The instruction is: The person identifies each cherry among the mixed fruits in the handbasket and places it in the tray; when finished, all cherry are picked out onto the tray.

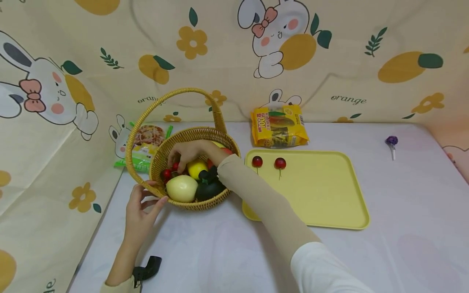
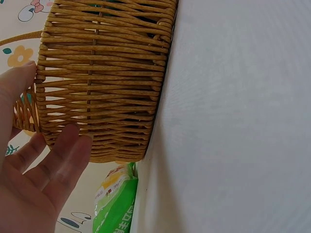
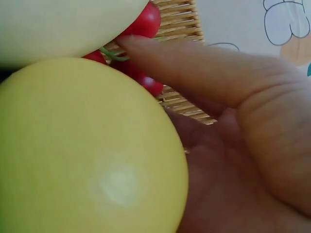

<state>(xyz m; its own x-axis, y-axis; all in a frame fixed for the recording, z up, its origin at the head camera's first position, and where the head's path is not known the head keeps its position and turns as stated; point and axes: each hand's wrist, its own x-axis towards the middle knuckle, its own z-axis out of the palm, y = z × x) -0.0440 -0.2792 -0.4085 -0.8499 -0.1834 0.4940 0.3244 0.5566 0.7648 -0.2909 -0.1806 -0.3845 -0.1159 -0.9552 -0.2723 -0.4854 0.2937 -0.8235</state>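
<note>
My left hand (image 1: 141, 213) holds the rim of a woven wicker basket (image 1: 199, 206) at the foot of its tall handle, thumb at the rim and fingers against the outer wall (image 2: 112, 82). Inside the basket, my right hand (image 1: 188, 154) reaches down with bent fingers around a cherry (image 1: 175, 166). Another cherry (image 1: 166, 174) sits beside it, and the thumb (image 3: 180, 63) lies over green stems. Around this hand are a yellow round fruit (image 3: 92, 155), a pale green-yellow fruit (image 1: 181, 189) and a dark green eggplant-like vegetable (image 1: 209, 190). A red fruit is partly hidden by my right wrist.
Two cherries (image 1: 280, 163) with stems lie on a yellow tray (image 1: 322, 191) right of the basket. A yellow snack bag (image 1: 279, 126) stands behind the tray. A green package (image 1: 141, 156) leans behind the basket's left. A purple lollipop (image 1: 391, 141) lies far right.
</note>
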